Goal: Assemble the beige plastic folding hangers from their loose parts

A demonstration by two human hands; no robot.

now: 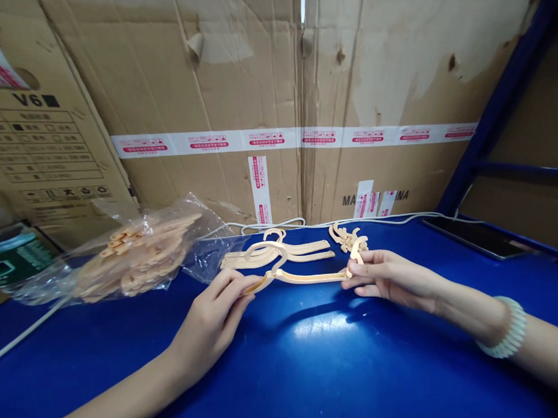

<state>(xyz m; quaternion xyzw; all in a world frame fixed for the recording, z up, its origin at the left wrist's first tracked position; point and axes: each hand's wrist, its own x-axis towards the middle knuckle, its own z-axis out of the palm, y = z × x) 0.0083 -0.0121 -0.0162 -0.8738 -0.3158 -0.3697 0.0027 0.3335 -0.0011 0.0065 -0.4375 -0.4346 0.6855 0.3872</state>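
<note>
A blue tabletop (289, 379) runs beneath tall brown cardboard (238, 82) crossed by printed tape. At far left, a carton marked V6 (29, 132) leans behind a dark green container (22, 257), and beside that a clear plastic bag (201, 255) holds a heap of beige hanger parts (143, 259).

The left hand (213, 312) has thumb and fingers closed in a pinch on the left arm of a beige clothes hanger (311, 278), which is raised above the table between both hands, hook upward. Behind it lie more hanger parts (305, 249), then a small pile of curved pieces (344, 236). The right hand (386, 275) pinches a small curved piece (357, 249) at the hanger's right end; whether it is seated there or merely held against it, I can't quite tell. Gripping close to that joint and keeping the arm level should stop the thin bar from twisting.

Further right come a pale coiled wristband (505, 327), a dark flat device (476, 238) and a blue metal frame (499, 97).
</note>
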